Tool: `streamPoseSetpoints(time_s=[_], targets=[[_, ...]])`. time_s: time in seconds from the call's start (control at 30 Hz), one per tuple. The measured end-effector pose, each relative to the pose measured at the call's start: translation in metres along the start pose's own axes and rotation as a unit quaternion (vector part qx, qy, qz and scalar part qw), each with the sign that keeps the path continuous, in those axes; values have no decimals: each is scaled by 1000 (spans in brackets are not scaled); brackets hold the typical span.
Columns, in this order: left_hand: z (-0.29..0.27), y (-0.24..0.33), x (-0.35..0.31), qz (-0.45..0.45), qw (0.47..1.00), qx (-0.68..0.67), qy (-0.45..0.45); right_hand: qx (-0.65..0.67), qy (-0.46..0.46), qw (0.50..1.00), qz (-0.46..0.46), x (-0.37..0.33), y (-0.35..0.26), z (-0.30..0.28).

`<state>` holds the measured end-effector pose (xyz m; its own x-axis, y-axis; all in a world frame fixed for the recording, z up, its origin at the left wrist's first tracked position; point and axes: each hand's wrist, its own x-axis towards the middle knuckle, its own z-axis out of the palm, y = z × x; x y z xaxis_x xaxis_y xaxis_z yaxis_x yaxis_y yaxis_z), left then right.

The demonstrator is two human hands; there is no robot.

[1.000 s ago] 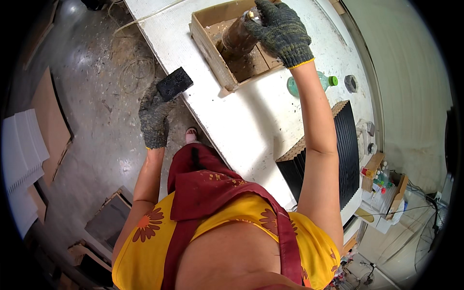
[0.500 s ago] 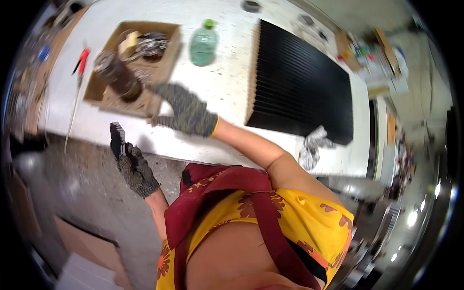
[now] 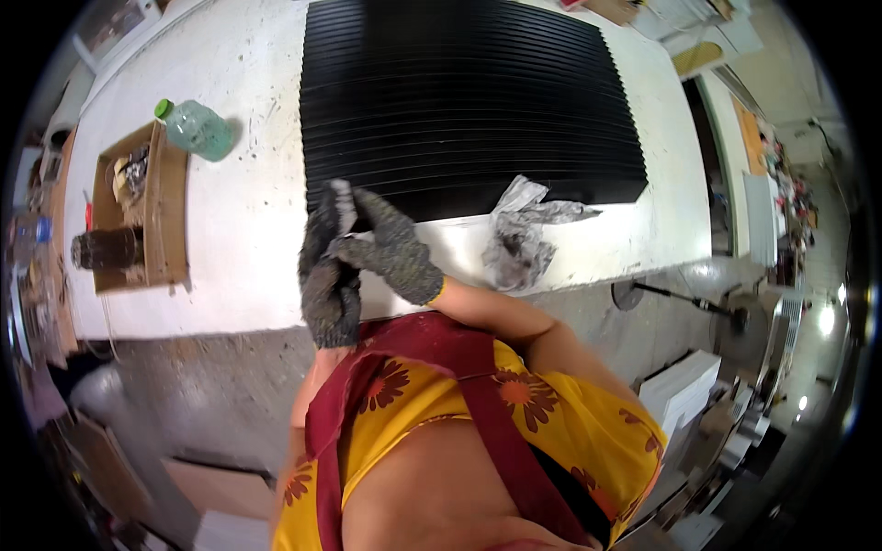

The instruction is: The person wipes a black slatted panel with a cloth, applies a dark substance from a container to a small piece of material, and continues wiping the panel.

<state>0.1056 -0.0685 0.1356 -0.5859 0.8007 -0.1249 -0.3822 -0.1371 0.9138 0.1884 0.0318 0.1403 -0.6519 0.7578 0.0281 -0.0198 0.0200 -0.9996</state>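
Head view: the block (image 3: 317,228), dark with a paler edge facing right, is held upright at the table's near side, just beside the panel's near left corner; blur hides its finer detail. The left hand (image 3: 331,301), in a dark knit glove, is clamped on it from below. The right hand (image 3: 397,257), gloved alike, comes in from the right, thumb and fingers parted beside the block's pale edge; I cannot tell whether it grips. Half a second ago the hands were well apart, the right by the box; now they are together.

Beyond, on the white table (image 3: 241,253), a crumpled rag (image 3: 522,241) lies against the black ribbed panel (image 3: 469,115). To the left sit the box (image 3: 169,225), holding a brown jar (image 3: 108,249), and a green-capped bottle (image 3: 197,130).
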Motion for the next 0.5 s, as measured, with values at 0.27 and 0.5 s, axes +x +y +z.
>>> streamPoseSetpoints(time_s=[0.27, 0.5], targets=[[164, -112, -17, 33, 996, 30, -71, 323, 62, 943, -59, -44, 22, -215], [193, -170, -16, 251, 769, 549, -210, 314, 123, 941, -31, -67, 34, -375]])
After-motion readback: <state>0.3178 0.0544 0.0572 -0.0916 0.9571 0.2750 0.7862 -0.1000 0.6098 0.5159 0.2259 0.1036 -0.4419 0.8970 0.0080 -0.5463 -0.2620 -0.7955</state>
